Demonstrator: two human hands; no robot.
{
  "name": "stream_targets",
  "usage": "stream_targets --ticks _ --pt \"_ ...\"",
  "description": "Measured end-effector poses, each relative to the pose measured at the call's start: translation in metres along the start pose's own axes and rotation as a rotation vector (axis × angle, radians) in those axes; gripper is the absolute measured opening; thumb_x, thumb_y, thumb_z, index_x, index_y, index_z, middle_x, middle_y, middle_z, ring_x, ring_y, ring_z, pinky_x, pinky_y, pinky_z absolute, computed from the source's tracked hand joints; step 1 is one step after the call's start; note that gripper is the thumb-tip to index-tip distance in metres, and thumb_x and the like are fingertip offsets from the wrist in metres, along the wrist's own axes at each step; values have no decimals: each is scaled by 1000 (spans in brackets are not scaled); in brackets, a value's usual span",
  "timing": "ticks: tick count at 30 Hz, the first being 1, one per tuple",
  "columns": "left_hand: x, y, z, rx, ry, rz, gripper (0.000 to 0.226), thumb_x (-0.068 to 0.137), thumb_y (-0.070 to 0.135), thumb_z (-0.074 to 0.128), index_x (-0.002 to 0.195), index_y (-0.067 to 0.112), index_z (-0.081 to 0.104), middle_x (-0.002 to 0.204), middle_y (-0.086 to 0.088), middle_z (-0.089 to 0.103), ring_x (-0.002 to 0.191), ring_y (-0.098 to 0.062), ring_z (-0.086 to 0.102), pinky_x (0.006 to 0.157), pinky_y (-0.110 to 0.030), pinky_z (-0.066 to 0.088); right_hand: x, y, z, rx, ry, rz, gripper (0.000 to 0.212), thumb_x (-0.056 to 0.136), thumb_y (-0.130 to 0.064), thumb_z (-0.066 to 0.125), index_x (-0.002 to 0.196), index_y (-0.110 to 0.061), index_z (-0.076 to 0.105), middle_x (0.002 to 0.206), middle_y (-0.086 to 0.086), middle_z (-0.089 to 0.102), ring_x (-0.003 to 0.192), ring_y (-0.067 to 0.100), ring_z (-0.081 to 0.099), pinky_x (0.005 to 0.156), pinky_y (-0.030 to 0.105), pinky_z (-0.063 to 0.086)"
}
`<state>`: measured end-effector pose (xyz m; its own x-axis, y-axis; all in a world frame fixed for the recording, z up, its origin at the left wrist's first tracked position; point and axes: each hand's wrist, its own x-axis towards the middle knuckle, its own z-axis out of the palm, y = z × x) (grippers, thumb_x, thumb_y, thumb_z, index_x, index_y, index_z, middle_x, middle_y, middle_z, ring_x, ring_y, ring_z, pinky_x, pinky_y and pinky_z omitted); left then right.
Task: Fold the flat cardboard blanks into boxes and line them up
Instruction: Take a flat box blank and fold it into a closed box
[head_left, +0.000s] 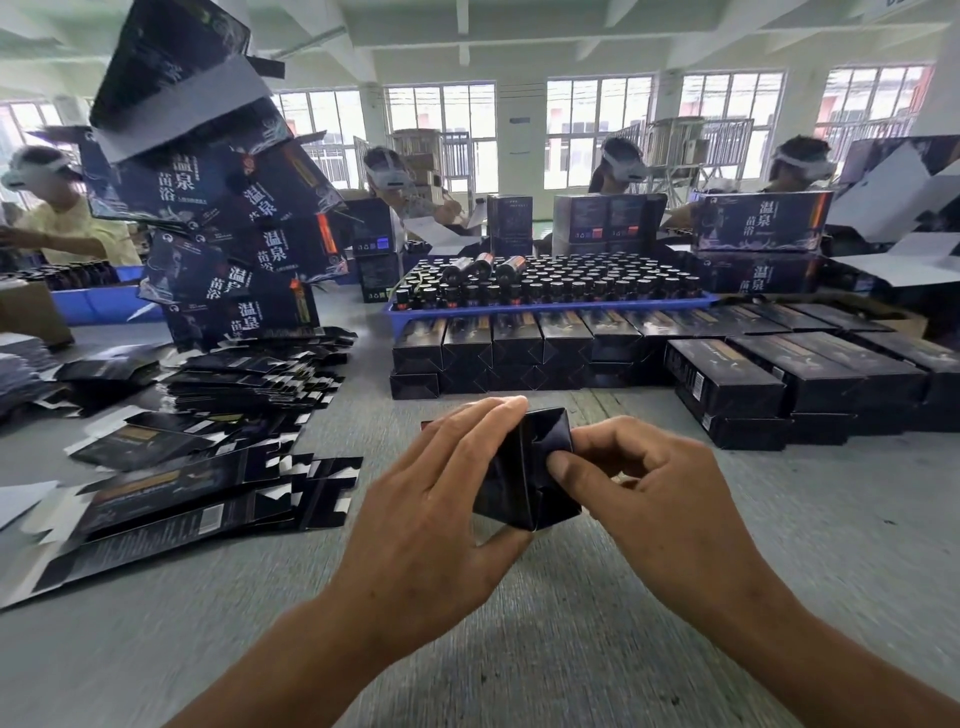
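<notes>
One box (524, 467), two hands gripping.

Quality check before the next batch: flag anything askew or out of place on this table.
Three bottles lie on their sides on top of the upright ones in the blue tray. The tall stack of printed boxes at left leans unevenly. The flat blanks lie scattered, not squared.

We see a glossy black cardboard box (524, 467), glossy flat blanks (171, 499), a matt grey table (519, 649), and a blue plastic tray (545, 307).
</notes>
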<state>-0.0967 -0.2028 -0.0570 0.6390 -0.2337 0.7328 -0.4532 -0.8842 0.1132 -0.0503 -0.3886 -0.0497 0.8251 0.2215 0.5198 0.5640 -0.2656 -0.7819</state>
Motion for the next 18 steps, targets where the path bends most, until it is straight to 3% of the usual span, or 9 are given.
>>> stream_targets --ticks 8,10,13,16,18 --pt "0 -3 0 4 26 19 77 83 47 60 149 18 34 146 10 39 133 -9 43 109 -13 31 2 2 -6 55 -76 -30 10 84 -35 74 93 -36 71 90 -19 73 82 5 71 66 20 56" --pt "0 -3 2 0 17 62 74 85 45 58 151 20 33 149 10 39 139 -8 39 115 -17 30 2 3 -7 97 -120 -9 32 79 -52 76 108 -41 66 99 -22 71 90 1 71 71 16 56" --pt "-2 -5 9 55 -62 182 77 86 33 63 154 22 30 159 8 35 151 -14 25 121 -36 27 1 6 -4 75 -207 46 62 71 -68 73 127 -53 50 113 -28 64 101 -2 67 76 19 58" --pt "-4 -7 12 112 -103 211 93 76 17 73 157 20 28 164 5 26 154 -22 16 120 -51 27 5 9 -2 115 -188 102 57 80 -40 79 129 -46 51 107 -23 67 95 0 70 72 21 58" --pt "-4 -7 12 101 -30 146 86 75 13 72 153 14 36 163 -1 29 153 -24 20 118 -54 30 8 11 -6 172 -167 158 58 72 -32 79 124 -41 55 101 -20 69 91 2 71 68 16 56"
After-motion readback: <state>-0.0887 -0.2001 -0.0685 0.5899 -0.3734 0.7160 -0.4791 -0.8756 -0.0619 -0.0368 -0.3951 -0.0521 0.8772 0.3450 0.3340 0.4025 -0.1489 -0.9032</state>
